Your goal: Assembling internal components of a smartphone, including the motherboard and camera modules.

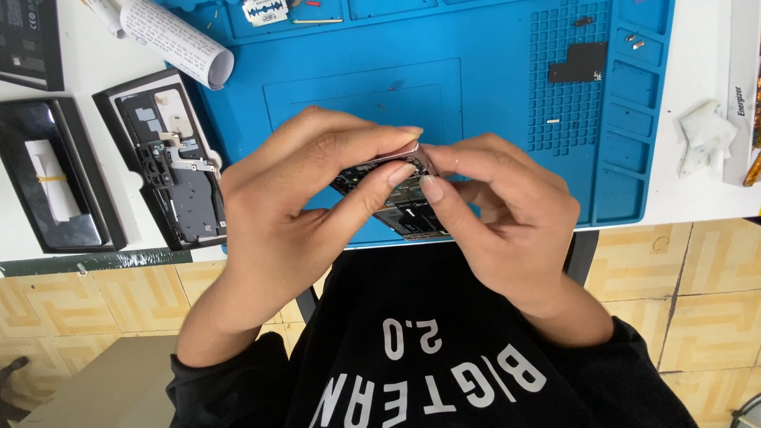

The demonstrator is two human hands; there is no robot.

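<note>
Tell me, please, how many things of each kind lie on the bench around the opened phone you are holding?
Opened phone held in both hands: 1
Blue work mat: 1
Phone housings lying flat at left: 2
Rolled paper sheet: 1
Razor blade: 1
Black flat part on mat: 1
Crumpled white wipe: 1
Total: 8

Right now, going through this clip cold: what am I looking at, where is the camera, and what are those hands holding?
The one picture comes from a camera worn on the person's head, looking down at their own bare hands; there is no machine. The left hand and right hand together pinch an opened phone with its circuit boards showing, held above a blue work mat on a white table. Left of the mat lie a dark phone back panel, a black phone box and a rolled paper sheet. A razor blade and a small black plate sit on the mat; a crumpled tissue lies at right.
</note>
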